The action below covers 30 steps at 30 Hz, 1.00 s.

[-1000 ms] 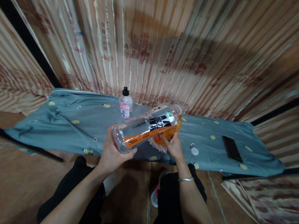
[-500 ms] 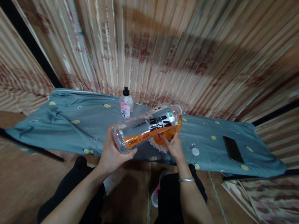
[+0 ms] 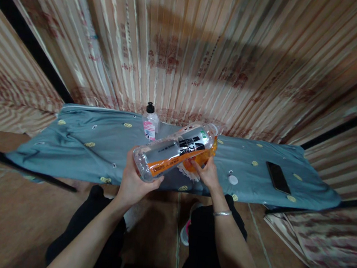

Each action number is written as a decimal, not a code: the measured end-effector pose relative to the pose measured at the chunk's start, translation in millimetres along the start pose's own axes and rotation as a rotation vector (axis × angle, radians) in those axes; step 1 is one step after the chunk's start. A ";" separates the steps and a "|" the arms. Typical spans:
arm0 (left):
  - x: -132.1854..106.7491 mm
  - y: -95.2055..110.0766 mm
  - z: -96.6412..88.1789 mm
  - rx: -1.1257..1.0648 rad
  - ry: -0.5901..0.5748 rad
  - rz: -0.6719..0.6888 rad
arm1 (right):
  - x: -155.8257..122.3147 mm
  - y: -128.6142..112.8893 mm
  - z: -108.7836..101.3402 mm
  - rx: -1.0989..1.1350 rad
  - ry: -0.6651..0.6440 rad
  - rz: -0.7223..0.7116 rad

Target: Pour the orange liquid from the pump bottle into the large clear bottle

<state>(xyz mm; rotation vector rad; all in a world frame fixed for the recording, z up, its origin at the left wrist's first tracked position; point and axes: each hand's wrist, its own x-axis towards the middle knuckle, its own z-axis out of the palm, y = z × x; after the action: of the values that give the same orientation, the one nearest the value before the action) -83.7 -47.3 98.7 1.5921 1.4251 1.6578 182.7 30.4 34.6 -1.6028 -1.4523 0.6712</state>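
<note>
My left hand (image 3: 134,182) grips the base end of a large clear plastic bottle (image 3: 173,150) with a black, white and orange label. The bottle is tilted, neck end pointing away to the right over the table. My right hand (image 3: 207,176) is closed on an orange cloth or pouch (image 3: 203,159) just under the bottle's neck end, above a white fringed piece (image 3: 189,175) lying on the blue-grey cloth. A white cap (image 3: 233,180) lies on the cloth to the right of that hand.
A low table covered with a blue-grey patterned cloth (image 3: 83,149) runs across the view. A small bottle with a black top and pink label (image 3: 150,124) stands at its back. A dark phone (image 3: 277,177) lies at the right. Pleated curtains hang behind.
The bottle and both hands have risen very slightly; otherwise nothing visibly differs.
</note>
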 end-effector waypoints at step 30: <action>0.3 -0.7 -1.7 0.003 -0.004 0.031 | -1.1 -1.5 -1.5 -0.002 -0.009 -0.003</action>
<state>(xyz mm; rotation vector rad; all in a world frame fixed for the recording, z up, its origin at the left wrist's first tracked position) -85.6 -47.4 98.5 1.6261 1.4084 1.6694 183.0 28.9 36.5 -1.6006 -1.4618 0.6769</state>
